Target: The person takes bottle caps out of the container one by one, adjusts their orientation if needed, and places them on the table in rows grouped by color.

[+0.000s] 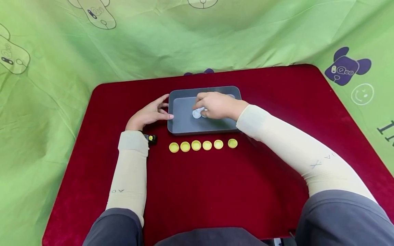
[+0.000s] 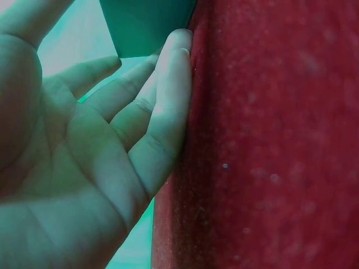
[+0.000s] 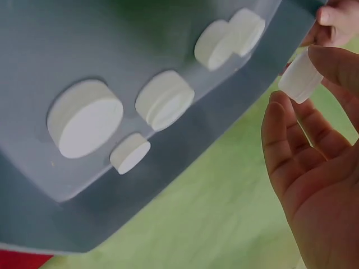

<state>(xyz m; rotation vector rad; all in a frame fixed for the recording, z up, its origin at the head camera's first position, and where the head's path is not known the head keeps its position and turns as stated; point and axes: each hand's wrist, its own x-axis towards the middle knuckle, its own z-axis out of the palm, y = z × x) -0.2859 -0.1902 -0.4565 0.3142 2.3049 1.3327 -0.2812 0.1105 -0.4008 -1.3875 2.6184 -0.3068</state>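
Observation:
A grey rectangular tray [image 1: 184,127] lies on the red-covered table. Over it, my right hand [image 1: 215,105] pinches a white round cap [image 3: 301,78] between thumb and fingers. Other white caps [image 3: 165,101] rest on the tray floor in the right wrist view, one pair touching. From the head, a white disc [image 1: 197,113] shows by the right fingertips, and the hand hides most of the others. At the tray's left end, my left hand [image 1: 150,112] has its thumb tip on the rim and its fairly straight fingers against the outer wall.
Several yellow round caps [image 1: 196,145] form a row along the tray's near side, hollow side up. A small black device [image 1: 151,139] sits at the left wrist. Printed green cloth [image 1: 234,37] hangs behind the red tabletop [image 1: 215,191].

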